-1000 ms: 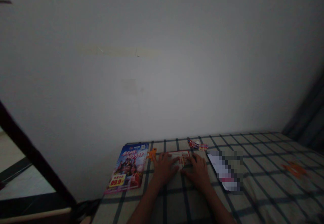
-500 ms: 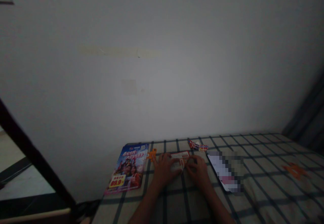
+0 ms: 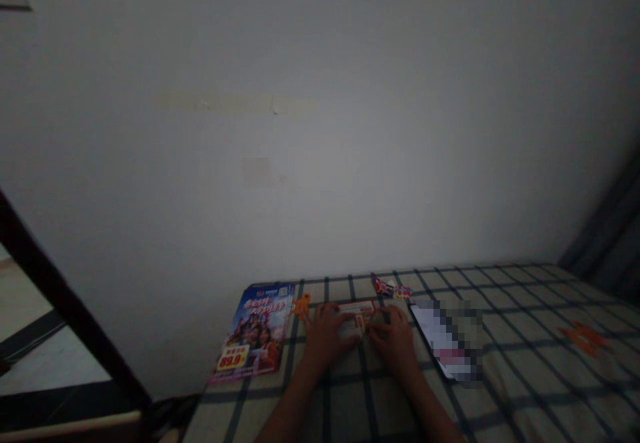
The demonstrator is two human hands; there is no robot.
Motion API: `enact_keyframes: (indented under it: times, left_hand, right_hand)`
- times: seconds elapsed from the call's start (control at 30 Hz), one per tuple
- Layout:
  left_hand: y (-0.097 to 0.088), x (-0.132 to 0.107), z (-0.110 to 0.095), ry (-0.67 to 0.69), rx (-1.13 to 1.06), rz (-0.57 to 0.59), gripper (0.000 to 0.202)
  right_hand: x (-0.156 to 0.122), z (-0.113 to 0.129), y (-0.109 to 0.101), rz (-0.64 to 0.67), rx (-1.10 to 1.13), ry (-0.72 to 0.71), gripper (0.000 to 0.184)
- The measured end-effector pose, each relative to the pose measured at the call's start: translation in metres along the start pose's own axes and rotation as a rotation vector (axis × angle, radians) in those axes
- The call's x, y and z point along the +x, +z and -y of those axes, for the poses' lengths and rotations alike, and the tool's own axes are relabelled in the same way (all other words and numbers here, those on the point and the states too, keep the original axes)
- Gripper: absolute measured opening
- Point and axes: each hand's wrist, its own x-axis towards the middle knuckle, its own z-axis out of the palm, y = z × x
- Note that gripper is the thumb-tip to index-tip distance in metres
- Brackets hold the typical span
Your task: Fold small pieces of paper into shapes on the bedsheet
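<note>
A small printed paper [image 3: 361, 307], white with red edges and partly folded, lies on the checked cloth between my hands. My left hand [image 3: 327, 331] rests over its left part with fingers spread and the thumb reaching along the near edge. At the right edge, my right hand [image 3: 394, 337] has its thumb and bent fingers closed on the paper. The fingers hide parts of the sheet, so how it is folded is hard to make out. Just beyond my left fingers is an orange cut-out figure [image 3: 302, 304].
A stack of colourful flyers [image 3: 255, 333] lies on the left. Behind my right hand sits a crumpled printed scrap [image 3: 390, 288]. A phone [image 3: 434, 329], partly pixelated, lies right of that hand. Farther right is another orange shape [image 3: 584, 337]. The wall [image 3: 320, 163] borders the cloth's far side.
My right fingers have shifted slightly on the paper's right edge, their tips lower and flatter than before. My left hand has stayed almost in place.
</note>
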Motion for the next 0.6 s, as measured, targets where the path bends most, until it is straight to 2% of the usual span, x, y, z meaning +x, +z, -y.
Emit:
enact_keyframes:
  times: [0.2, 0.33, 0.6]
  left_hand:
    - [0.0015, 0.0001, 0.0011, -0.003, 0.036, 0.016, 0.056]
    - [0.0025, 0.0, 0.0021, 0.008, 0.03, -0.001, 0.054]
    - [0.0032, 0.0002, 0.0017, 0.009, -0.011, -0.018, 0.052]
  right_hand:
    - [0.0, 0.0058, -0.0049, -0.023, -0.115, 0.094, 0.02]
    - [0.001, 0.0081, -0.0081, -0.043, -0.158, 0.105, 0.024]
    - [0.0019, 0.0006, 0.0007, -0.076, -0.259, 0.144, 0.031]
